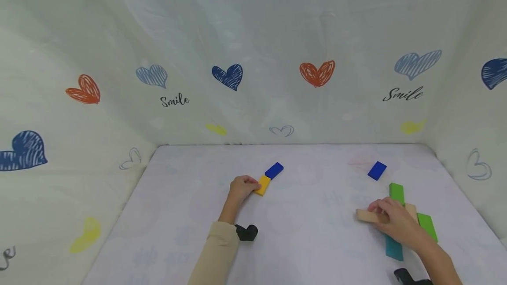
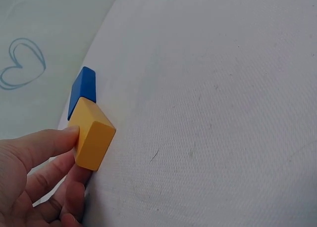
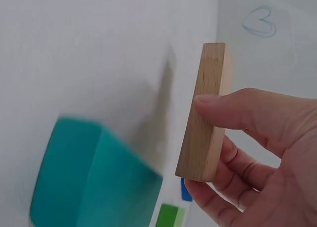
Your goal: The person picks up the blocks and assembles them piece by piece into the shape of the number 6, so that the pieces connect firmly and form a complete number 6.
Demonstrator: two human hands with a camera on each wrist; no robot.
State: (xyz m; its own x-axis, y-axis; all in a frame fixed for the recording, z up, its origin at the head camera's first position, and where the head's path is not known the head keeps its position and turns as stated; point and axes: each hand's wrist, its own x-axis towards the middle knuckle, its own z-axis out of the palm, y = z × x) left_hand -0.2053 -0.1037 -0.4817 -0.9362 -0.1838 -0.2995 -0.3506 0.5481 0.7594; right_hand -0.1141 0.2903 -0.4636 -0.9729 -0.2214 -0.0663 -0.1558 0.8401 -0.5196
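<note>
Thumb and fingers of my left hand (image 1: pixel 240 189) pinch a yellow block (image 2: pixel 94 133) on the white table. Its far end meets a blue block (image 1: pixel 274 170), the two lying end to end at a slight angle. On the right, my right hand (image 1: pixel 402 224) grips a plain wooden block (image 3: pixel 200 123) between thumb and fingers. This block is held above the table, and its shadow falls on the cloth. Below that hand lies a teal block (image 1: pixel 394 249), partly covered by the hand in the head view.
Around the right hand lie a green block (image 1: pixel 396 192), another green block (image 1: pixel 428 227) and a second wooden block (image 1: pixel 411 211), partly hidden. Farther back is a separate blue block (image 1: pixel 377 170). A white curtain (image 1: pixel 269 34) printed with hearts encloses the table's back and sides.
</note>
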